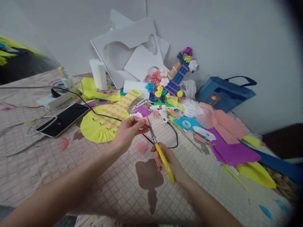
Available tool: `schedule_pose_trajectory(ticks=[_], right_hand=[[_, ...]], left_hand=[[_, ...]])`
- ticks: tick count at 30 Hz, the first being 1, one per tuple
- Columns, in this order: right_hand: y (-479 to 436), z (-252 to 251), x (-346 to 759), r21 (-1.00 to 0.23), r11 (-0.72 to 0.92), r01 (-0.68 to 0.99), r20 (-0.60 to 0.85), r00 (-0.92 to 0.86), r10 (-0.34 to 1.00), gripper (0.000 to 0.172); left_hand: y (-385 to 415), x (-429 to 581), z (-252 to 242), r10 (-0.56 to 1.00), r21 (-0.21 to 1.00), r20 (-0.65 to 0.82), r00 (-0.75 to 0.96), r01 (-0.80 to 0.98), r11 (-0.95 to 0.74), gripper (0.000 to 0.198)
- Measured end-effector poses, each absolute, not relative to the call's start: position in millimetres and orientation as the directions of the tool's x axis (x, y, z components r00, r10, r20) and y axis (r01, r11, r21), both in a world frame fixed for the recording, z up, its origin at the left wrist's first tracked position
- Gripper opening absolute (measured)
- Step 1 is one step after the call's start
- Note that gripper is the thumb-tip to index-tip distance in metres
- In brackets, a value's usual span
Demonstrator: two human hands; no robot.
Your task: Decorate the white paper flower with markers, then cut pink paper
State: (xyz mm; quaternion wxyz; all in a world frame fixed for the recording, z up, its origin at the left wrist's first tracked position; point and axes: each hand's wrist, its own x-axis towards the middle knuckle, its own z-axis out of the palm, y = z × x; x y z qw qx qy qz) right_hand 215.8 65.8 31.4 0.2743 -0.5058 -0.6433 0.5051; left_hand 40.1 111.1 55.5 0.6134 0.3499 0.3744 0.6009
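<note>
My left hand (129, 130) pinches a small piece of pink crepe paper (143, 121) above the middle of the table. My right hand (167, 156) grips yellow-handled scissors (163, 159), whose blades point up and away and reach the paper's right edge. Below the hands, a small pink paper scrap (141, 147) lies on the quilted cloth. Left of my left hand rests a yellow paper guitar (101, 126) with pink bands and strings. A white glue gun (162, 112) lies just beyond the scissors.
A phone (63, 120) and a power strip (56, 97) with cables lie left. White board offcuts (132, 34) lean on the wall, near a flower-covered blue guitar (177, 80). Purple paper (233, 151) and other coloured sheets spread right, before a blue bag (224, 93). A black cord crosses behind my hands.
</note>
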Motion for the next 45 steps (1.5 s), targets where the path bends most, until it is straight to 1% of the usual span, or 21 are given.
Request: schedule_pose_trajectory(ticks=[8, 15, 20, 25, 29, 40, 45], right_hand=[[65.8, 26.9, 213.9, -0.951, -0.079, 0.298, -0.18, -0.33, 0.927, 0.04], [66.9, 24.8, 213.1, -0.957, -0.071, 0.28, -0.163, -0.319, 0.934, 0.029], [66.2, 23.5, 212.3, -0.958, -0.102, 0.267, -0.185, -0.305, 0.934, 0.026], [65.2, 24.1, 211.3, -0.956, -0.148, 0.252, -0.224, -0.303, 0.926, 0.033], [65.8, 25.6, 211.8, -0.951, -0.137, 0.278, -0.227, -0.327, 0.917, 0.039], [66.7, 21.6, 217.2, -0.963, -0.104, 0.25, -0.194, -0.366, 0.91, 0.043], [67.7, 21.0, 215.9, -0.959, -0.127, 0.253, -0.21, -0.331, 0.92, 0.047]], left_hand=[[110.9, 39.9, 56.2, 0.999, 0.878, -0.036, -0.006, -0.477, 0.028, 0.022], [112.6, 40.5, 57.6, 0.999, 0.877, -0.041, -0.007, -0.479, 0.033, 0.021], [112.7, 40.1, 58.6, 0.999, 0.882, -0.049, -0.002, -0.47, 0.042, 0.021], [114.5, 39.2, 56.2, 0.999, 0.886, -0.044, -0.005, -0.463, 0.037, 0.021], [115.5, 38.0, 54.9, 0.999, 0.897, -0.044, 0.003, -0.44, 0.041, 0.022], [113.2, 40.2, 54.7, 0.997, 0.901, -0.063, 0.045, -0.427, 0.077, 0.022], [113.0, 40.3, 55.7, 0.997, 0.907, -0.065, 0.043, -0.414, 0.077, 0.02]])
